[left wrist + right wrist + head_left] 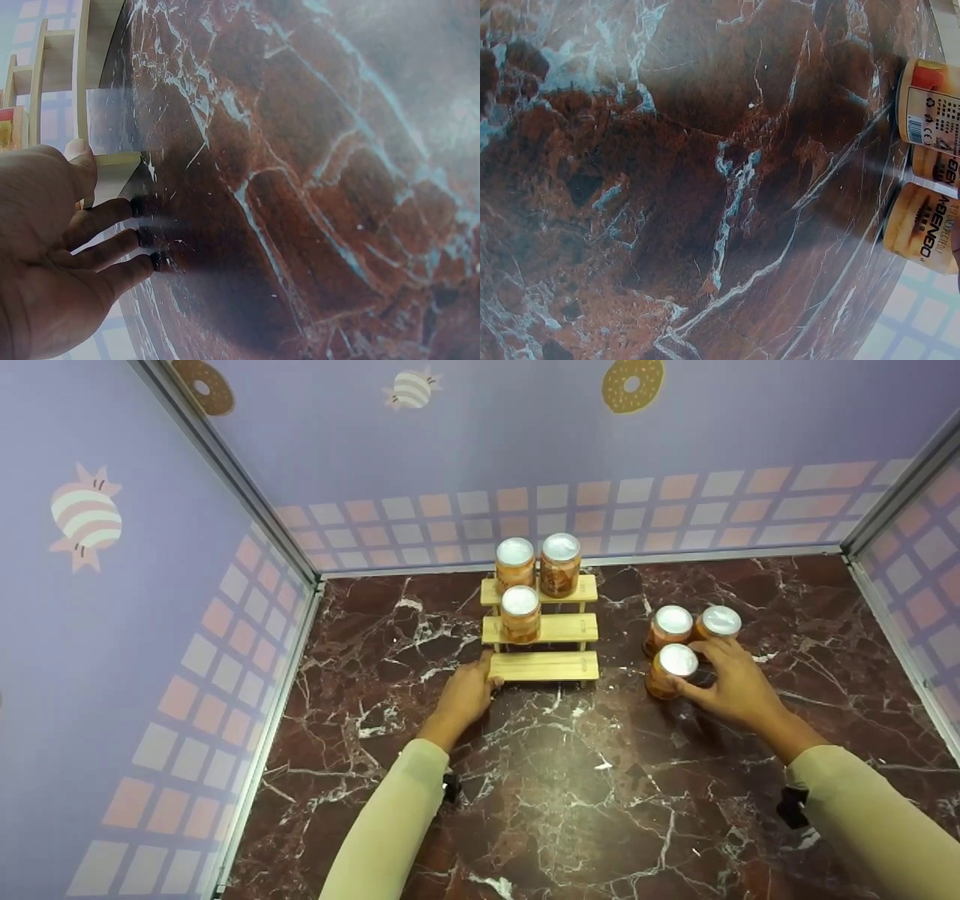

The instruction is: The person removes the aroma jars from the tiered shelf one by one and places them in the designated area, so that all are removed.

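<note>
A three-step wooden stand [544,666] is on the dark marbled tabletop, its lowest step bare. My left hand [466,691] grips the left end of that step, with the thumb [81,166] over its edge in the left wrist view. To the right, my right hand [731,679] holds the nearest of three orange-labelled cans with silver lids, thumb and index finger around this front can [678,660]. Behind it stand a left rear can [673,620] and a right rear can [721,621], close together. In the right wrist view, printed labels show on the cans [922,229].
Two similar cans, a left one [515,562] and a right one [561,564], stand on the top step. Another can [520,613] is on the left of the middle step. Purple patterned panels [450,457] wall the table at the back and both sides.
</note>
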Demonstrator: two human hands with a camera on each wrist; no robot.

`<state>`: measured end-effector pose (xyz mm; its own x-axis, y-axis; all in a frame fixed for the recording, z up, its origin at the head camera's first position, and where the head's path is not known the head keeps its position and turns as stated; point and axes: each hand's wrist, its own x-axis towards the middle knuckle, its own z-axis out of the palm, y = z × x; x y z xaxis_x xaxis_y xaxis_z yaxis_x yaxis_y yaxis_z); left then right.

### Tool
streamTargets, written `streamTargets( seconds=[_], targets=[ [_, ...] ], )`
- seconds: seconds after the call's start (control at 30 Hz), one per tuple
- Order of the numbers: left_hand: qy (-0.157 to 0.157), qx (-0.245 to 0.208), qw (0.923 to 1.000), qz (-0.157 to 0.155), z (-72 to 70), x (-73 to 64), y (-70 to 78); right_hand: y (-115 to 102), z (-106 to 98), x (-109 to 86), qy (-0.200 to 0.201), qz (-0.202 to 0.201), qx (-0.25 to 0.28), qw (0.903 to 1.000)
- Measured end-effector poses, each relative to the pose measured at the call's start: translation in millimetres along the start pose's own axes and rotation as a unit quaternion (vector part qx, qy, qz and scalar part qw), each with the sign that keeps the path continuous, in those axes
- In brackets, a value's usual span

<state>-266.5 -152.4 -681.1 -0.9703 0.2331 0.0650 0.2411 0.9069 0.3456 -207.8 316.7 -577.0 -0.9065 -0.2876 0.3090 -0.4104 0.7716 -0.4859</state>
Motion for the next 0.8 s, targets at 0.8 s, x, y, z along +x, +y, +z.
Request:
streamTargets(
  seconds=[0.8],
  targets=[
    [0.002, -0.037, 0.9993, -0.002, -9.6, -2.6, 5.9, -10.7, -16.9, 14.9, 0.025, -0.049, -0.026, 0.9982]
  ],
)
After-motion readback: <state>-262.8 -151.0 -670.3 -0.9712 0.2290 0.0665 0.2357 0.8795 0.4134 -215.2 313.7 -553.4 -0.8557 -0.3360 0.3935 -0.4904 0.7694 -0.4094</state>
